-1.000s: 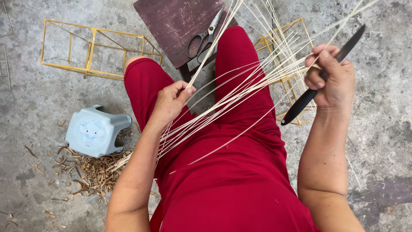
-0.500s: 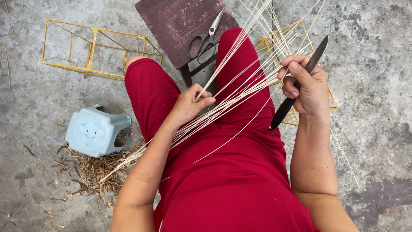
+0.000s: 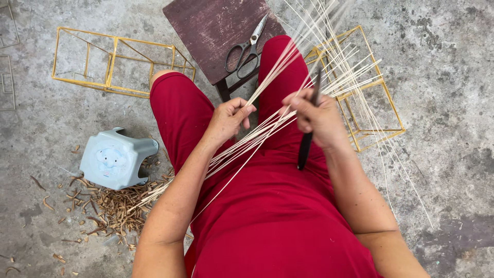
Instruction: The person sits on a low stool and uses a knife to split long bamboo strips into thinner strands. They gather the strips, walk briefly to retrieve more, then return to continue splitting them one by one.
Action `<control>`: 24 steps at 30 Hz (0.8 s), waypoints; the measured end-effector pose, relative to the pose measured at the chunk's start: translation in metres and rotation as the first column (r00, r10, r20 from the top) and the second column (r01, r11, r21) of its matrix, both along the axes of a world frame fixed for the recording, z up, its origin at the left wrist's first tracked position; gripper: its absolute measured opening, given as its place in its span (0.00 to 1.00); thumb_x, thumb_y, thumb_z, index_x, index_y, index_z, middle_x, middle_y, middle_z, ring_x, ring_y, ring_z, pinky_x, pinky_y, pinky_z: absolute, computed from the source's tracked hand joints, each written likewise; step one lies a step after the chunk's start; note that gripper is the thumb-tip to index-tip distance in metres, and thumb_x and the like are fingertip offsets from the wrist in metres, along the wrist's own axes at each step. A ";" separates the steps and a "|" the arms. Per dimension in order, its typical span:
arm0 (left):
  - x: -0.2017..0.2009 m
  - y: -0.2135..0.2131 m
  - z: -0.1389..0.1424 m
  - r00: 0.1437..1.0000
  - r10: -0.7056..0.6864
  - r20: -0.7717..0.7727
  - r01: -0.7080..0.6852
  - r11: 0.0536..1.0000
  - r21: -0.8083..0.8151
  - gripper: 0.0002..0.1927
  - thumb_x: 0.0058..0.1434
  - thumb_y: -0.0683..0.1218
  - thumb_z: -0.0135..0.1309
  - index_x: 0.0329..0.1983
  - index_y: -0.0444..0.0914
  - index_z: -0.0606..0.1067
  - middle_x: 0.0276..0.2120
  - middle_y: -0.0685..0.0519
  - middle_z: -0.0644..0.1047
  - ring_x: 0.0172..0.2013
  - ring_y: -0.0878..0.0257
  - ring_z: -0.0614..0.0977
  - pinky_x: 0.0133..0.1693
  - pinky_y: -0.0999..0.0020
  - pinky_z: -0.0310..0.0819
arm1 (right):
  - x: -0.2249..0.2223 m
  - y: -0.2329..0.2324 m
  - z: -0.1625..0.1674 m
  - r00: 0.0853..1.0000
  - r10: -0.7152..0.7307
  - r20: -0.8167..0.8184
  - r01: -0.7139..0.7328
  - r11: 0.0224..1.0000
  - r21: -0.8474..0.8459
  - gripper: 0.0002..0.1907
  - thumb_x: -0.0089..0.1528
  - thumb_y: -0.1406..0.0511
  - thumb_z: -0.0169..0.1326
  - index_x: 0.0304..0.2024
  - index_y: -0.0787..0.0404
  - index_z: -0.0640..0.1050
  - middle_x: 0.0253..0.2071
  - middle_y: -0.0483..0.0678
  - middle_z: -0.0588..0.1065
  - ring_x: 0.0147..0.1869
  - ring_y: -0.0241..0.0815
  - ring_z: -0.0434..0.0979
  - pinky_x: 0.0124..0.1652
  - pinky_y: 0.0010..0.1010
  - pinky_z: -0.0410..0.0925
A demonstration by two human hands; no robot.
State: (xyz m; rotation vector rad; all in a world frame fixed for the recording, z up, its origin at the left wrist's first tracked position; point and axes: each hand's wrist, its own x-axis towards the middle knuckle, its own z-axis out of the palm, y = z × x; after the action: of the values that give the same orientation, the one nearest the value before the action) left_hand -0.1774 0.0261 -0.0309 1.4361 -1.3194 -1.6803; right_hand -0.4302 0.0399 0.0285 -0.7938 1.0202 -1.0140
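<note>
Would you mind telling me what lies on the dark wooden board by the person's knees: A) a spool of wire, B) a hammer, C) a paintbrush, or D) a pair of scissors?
D: a pair of scissors with dark handles and pale blades lies flat on the dark wooden board, untouched by either hand.

Strips (image 3: 267,128): pale, matt split bamboo. Scissors (image 3: 247,49): dull grey metal. Stool (image 3: 116,159): smooth, glossy plastic. Board (image 3: 211,31): worn, matt wood. Floor (image 3: 442,62): rough concrete.
</note>
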 end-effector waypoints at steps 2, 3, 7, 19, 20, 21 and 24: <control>0.001 -0.003 -0.003 0.999 0.031 -0.038 -0.031 0.999 0.009 0.10 0.72 0.49 0.51 0.42 0.40 0.79 0.19 0.59 0.75 0.16 0.75 0.65 0.18 0.77 0.56 | 0.016 0.007 -0.004 0.996 0.087 -0.020 -0.087 0.996 -0.005 0.05 0.67 0.68 0.56 0.39 0.65 0.80 0.34 0.53 0.81 0.17 0.26 0.63 0.18 0.17 0.55; 0.002 -0.005 -0.004 1.000 0.024 -0.020 -0.024 1.000 0.003 0.10 0.72 0.49 0.51 0.42 0.40 0.79 0.19 0.59 0.76 0.16 0.75 0.66 0.18 0.77 0.57 | 0.021 0.010 -0.004 0.991 0.131 -0.031 -0.131 0.991 -0.007 0.05 0.67 0.69 0.56 0.39 0.65 0.81 0.34 0.52 0.81 0.17 0.26 0.63 0.18 0.18 0.56; 0.003 -0.005 -0.006 0.999 -0.008 0.050 0.007 1.000 0.009 0.10 0.71 0.50 0.50 0.42 0.41 0.79 0.18 0.59 0.76 0.16 0.74 0.67 0.18 0.77 0.59 | 0.022 0.018 0.002 0.988 0.138 -0.066 -0.143 0.987 -0.076 0.05 0.67 0.69 0.55 0.38 0.64 0.80 0.34 0.51 0.81 0.18 0.25 0.62 0.18 0.18 0.55; 0.027 0.028 0.045 0.992 -0.029 0.124 0.083 0.887 -0.455 0.17 0.73 0.48 0.51 0.62 0.40 0.75 0.49 0.50 0.80 0.48 0.63 0.81 0.50 0.68 0.75 | -0.075 -0.016 0.039 0.928 -0.359 0.104 0.373 0.878 -0.300 0.08 0.74 0.68 0.58 0.42 0.66 0.78 0.35 0.56 0.79 0.18 0.30 0.61 0.20 0.21 0.53; 0.032 0.031 0.054 0.999 -0.036 0.008 0.035 0.864 -0.503 0.16 0.75 0.47 0.49 0.62 0.39 0.75 0.48 0.50 0.81 0.49 0.64 0.82 0.52 0.69 0.75 | -0.080 -0.018 0.038 0.921 -0.372 0.119 0.390 0.871 -0.298 0.08 0.75 0.68 0.59 0.42 0.66 0.78 0.35 0.56 0.79 0.18 0.30 0.61 0.19 0.20 0.53; 0.035 0.035 0.063 0.992 -0.110 -0.069 0.073 0.914 -0.400 0.16 0.75 0.47 0.49 0.63 0.40 0.75 0.47 0.52 0.82 0.48 0.67 0.82 0.49 0.71 0.76 | -0.084 -0.020 0.036 0.915 -0.389 0.108 0.403 0.866 -0.297 0.08 0.75 0.67 0.59 0.42 0.66 0.78 0.36 0.57 0.79 0.18 0.30 0.61 0.19 0.20 0.53; 0.046 0.048 0.087 0.959 -0.236 -0.159 0.209 0.963 -0.167 0.16 0.72 0.46 0.49 0.62 0.41 0.76 0.40 0.56 0.83 0.39 0.72 0.81 0.39 0.76 0.76 | -0.097 -0.029 0.030 0.893 -0.441 0.088 0.447 0.846 -0.292 0.08 0.75 0.67 0.60 0.43 0.67 0.78 0.37 0.57 0.80 0.18 0.31 0.61 0.19 0.21 0.53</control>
State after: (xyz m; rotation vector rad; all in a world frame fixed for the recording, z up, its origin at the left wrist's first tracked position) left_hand -0.1312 0.0741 0.0558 1.0579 -1.5151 -1.7644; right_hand -0.5275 0.0108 0.0582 -0.8116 1.0711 -1.6080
